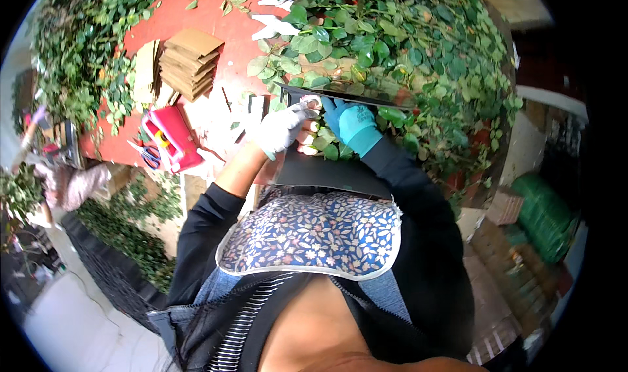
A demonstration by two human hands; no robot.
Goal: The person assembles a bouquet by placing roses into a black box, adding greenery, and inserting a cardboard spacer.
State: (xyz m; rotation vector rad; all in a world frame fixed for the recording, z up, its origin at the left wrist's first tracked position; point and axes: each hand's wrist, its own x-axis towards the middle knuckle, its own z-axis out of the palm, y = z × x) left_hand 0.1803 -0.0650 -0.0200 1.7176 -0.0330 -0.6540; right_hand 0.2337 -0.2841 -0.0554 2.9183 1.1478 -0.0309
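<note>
Striped shirt (239, 326) nearest, the white-gloved left hand (282, 130) touches pale flower heads (307, 138) between black panels (327, 176), apart from the teal-gloved right hand (355, 122), grips unclear, apparently arranging blooms, which likely calls for gentle alignment.

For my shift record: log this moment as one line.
white-gloved left hand: at pale blooms | blue-gloved right hand: near the blooms | leftward: pink case, scissors, cardboard stack

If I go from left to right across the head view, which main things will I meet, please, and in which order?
Leafy stems heaped at upper left → stack of brown cardboard pieces → white-gloved left hand → teal-gloved right hand → shiny green bundle.
</note>
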